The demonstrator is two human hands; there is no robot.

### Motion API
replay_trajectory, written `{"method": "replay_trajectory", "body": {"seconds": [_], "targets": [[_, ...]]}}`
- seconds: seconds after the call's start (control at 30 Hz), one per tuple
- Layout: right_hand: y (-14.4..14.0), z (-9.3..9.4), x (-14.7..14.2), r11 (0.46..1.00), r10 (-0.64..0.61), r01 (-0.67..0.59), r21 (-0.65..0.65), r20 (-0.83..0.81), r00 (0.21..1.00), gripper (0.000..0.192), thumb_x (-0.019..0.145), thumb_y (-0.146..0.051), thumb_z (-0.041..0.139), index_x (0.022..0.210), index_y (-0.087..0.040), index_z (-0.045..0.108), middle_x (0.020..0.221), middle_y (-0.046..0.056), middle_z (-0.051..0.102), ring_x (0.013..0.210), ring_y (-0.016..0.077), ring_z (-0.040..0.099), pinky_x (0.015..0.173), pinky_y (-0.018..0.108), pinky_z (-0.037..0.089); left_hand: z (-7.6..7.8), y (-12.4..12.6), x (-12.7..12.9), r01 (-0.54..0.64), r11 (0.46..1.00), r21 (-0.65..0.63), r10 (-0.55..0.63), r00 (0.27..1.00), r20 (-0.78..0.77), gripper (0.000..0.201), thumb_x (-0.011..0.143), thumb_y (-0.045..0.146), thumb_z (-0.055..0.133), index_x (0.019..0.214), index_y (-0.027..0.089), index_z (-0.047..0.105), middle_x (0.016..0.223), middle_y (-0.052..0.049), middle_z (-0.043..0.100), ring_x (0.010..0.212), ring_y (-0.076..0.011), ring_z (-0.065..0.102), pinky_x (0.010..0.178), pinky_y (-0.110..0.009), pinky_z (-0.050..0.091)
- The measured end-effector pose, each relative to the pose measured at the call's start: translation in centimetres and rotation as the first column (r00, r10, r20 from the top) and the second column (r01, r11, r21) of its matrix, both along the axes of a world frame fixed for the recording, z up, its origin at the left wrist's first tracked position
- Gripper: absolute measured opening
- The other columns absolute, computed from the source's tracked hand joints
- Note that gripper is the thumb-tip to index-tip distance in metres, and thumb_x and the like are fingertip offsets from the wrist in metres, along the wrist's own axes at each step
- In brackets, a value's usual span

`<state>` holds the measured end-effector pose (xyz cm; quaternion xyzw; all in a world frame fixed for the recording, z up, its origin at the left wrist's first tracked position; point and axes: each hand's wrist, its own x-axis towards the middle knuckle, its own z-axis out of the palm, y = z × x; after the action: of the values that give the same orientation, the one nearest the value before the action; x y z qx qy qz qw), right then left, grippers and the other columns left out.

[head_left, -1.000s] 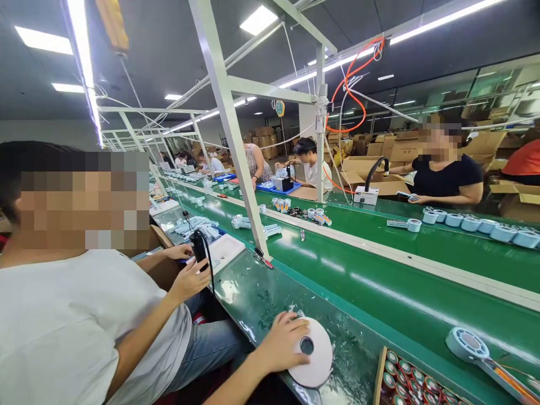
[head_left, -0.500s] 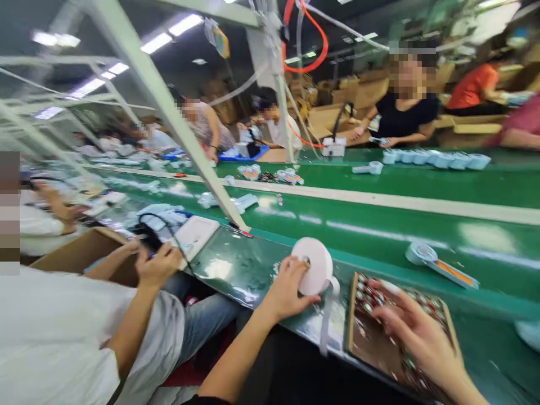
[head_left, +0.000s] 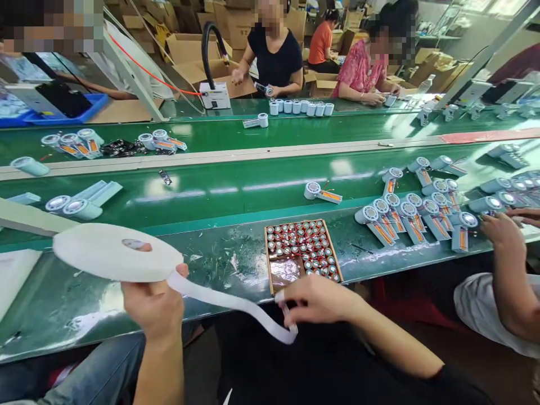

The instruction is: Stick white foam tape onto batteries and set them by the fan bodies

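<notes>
White tape roll (head_left: 105, 256): held flat above the near-left edge of the green worktop (head_left: 219, 259), propped from below by the left hand (head_left: 156, 301), one finger through the core. Loose tape strip (head_left: 228, 304): sags rightward off the roll to the right hand (head_left: 316, 298), pinched at its end. Tray of small round cells (head_left: 300, 253): on the worktop, just beyond the right hand.

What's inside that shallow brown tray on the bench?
The tray holds many small round red-and-silver capped parts, with a bare patch at its near left. The right hand covers its near edge.
</notes>
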<state>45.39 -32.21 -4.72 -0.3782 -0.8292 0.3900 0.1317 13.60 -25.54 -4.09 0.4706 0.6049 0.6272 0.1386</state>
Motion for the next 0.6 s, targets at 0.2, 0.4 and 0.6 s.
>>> {"method": "replay_trajectory", "body": {"seconds": [0.2, 0.4, 0.6], "targets": [[4.4, -0.4, -0.2, 0.845, -0.388, 0.266, 0.463, 0.189, 0.902, 0.017, 0.104, -0.032, 0.067, 0.107, -0.016, 0.07, 0.103, 0.007, 0.07, 0.1, 0.0264, 0.059, 0.091, 0.038, 0.045, 0.0, -2.1, 1.7, 0.067, 0.997, 0.03, -0.064, 0.995, -0.083, 0.052, 0.071, 0.042, 0.086, 0.111, 0.016, 0.068, 0.112, -0.01, 0.072, 0.114, -0.028, 0.069, 0.115, -0.05, 0.052], [5.2, -1.6, -1.9, 0.815, -0.376, 0.159, 0.558, 0.298, 0.877, 0.022, 0.104, -0.043, 0.067, 0.102, -0.021, 0.069, 0.109, 0.006, 0.065, 0.105, 0.0273, 0.056, 0.087, 0.04, 0.045, -0.7, -2.6, 1.9, 0.12, 0.987, -0.108, -0.143, 0.961, -0.239, 0.056, 0.072, 0.052, 0.086, 0.112, 0.017, 0.068, 0.112, -0.011, 0.069, 0.127, -0.0308, 0.062, 0.124, -0.049, 0.041], [5.6, -2.2, -2.8, 0.781, -0.426, 0.224, 0.583, 0.235, 0.874, 0.024, 0.105, -0.044, 0.064, 0.095, -0.023, 0.068, 0.103, 0.002, 0.065, 0.101, 0.0245, 0.057, 0.082, 0.039, 0.047, -2.1, -1.2, 1.4, 0.205, 0.965, -0.162, -0.247, 0.92, -0.305, 0.062, 0.073, 0.058, 0.081, 0.12, 0.02, 0.066, 0.12, -0.011, 0.064, 0.123, -0.0308, 0.061, 0.119, -0.049, 0.047]]}}
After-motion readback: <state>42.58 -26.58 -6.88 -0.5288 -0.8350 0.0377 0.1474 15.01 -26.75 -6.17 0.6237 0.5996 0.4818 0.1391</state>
